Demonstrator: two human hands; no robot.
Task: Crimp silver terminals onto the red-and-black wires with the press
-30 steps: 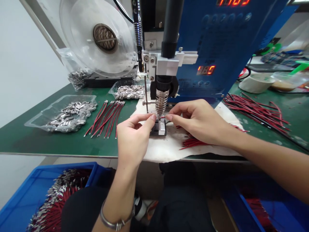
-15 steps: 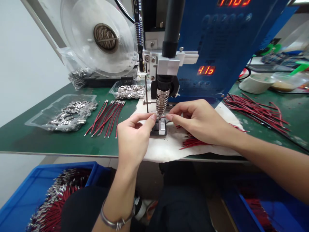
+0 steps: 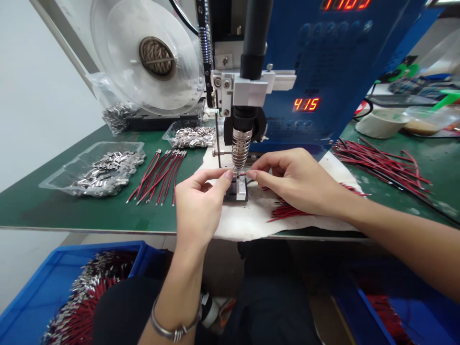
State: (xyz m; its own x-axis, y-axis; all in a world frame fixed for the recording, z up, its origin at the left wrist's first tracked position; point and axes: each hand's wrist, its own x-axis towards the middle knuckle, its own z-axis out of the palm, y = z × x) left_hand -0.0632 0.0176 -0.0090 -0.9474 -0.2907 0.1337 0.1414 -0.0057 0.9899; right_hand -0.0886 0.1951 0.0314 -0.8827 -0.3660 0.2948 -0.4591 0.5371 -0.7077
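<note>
My left hand is closed in a pinch, thumb against index finger, at the left of a small metal block. Between those fingertips a small metal connector barely shows, mostly covered. From the right, my right hand pinches a thin red wire whose end meets the connector above the block. Right over this spot stands the spring-wrapped soldering head of a machine; whether its tip touches the joint I cannot tell. Below my right hand, a bunch of red and black wires lies on white paper.
Clear trays of metal connectors and a row of wires with connectors are at left. Behind stand a large reel and a blue machine housing. More wires lie right. Blue bins sit below the table edge.
Both hands stay in the same pinch at the same spot. The view has shifted very slightly, and the lower red display now reads clearly as 415.
</note>
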